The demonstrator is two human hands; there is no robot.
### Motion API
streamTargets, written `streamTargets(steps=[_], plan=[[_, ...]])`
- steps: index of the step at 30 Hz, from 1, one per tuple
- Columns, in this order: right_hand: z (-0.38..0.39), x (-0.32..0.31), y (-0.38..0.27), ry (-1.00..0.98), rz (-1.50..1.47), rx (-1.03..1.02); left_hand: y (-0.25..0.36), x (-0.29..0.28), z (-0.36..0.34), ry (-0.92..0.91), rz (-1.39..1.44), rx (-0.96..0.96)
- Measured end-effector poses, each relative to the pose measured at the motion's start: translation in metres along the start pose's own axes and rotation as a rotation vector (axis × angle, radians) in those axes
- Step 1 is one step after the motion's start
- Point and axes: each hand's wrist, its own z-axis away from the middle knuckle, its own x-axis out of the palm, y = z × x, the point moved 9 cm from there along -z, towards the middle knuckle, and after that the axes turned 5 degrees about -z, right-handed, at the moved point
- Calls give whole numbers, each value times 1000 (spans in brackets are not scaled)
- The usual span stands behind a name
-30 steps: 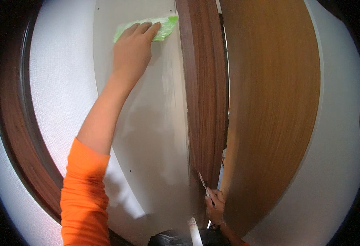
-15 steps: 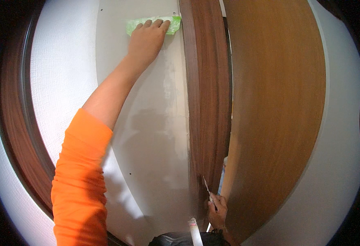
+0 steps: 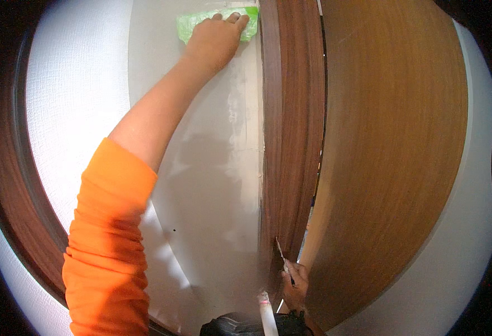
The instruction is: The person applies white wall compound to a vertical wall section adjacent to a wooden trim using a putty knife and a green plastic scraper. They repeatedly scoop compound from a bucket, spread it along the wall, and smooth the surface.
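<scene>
High on the wall, my left hand (image 3: pixel 215 42) presses a flat, translucent green plastic smoother (image 3: pixel 187 27) against the bare beige wall panel (image 3: pixel 201 196). Its fingers lie bent over the smoother, whose right end meets the dark brown wooden door trim (image 3: pixel 299 112). Down at the lower right, my right hand (image 3: pixel 295 283) grips a thin-bladed hand tool (image 3: pixel 280 248). The blade points up and slightly left, in front of the trim. Whether it is a knife or a scraper I cannot tell. Pale smears and patches run down the panel beside the trim.
A brown wooden door (image 3: pixel 391 140) stands right of the trim, with a narrow gap between them. White textured wallpaper (image 3: pixel 78 84) covers the wall at left, beside another dark trim (image 3: pixel 16 224). A white stick-like thing (image 3: pixel 268 316) and a black item (image 3: pixel 223 326) are at the bottom edge.
The view has shifted a little, so the trim and door appear farther right. My left hand and the smoother sit slightly higher and farther right in the picture. My right hand has barely moved.
</scene>
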Motion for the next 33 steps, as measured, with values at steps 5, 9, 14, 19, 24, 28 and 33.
streamTargets(steps=[5, 9, 14, 19, 24, 28, 33], plan=[[-7, -2, -23, 13, 167, -24, 13, -2, 12, 40, 16, -9], [-15, -11, -22, 59, 37, -42, 21, -1, 24, -51, 138, -9], [-11, -4, 4, 92, -38, 11, -19, -3, 18, -97, 102, -42], [-5, 1, 22, 134, -94, 15, -32, -13, -6, 87, 237, 5], [-4, 0, 15, 142, -23, 6, -18, -8, -14, -6, 93, 46], [-5, -4, 3, 148, -37, 14, -1, -16, -11, -12, 37, 87], [-6, -7, -8, 127, -25, 2, 16, -26, 14, -12, 69, 136]])
